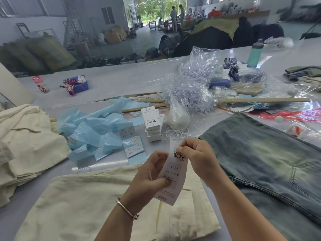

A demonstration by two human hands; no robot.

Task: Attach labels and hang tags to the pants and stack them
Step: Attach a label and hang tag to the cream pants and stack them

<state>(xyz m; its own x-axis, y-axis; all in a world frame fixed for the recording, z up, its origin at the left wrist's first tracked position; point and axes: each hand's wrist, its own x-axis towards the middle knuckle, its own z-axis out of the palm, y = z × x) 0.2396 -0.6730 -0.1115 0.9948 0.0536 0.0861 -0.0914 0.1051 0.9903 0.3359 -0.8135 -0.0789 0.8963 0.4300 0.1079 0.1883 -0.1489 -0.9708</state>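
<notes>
hang tag (174,173) is up in both hands over the cream pants (97,206) lying flat on the table (111,80). left hand (149,176) pinches its lower edge, thumb pressed on the printed size sticker, and right hand (196,157) has its fingertips closed on the top corner, looks like it's working at the hole or a bit of string there, can't really tell which. my guess is the step is getting the tag strung up before it goes on the pants.

tips: keep the left pinch steady so the card doesn't twist, and do the fiddly bit with the right only. loose strings (173,133) sit just past the hands next to the stack of tags (152,126), so it's an easy reach. jeans (271,164) on the right are next in line probably, and the folded cream pile (26,140) on the left looks like the stack.
</notes>
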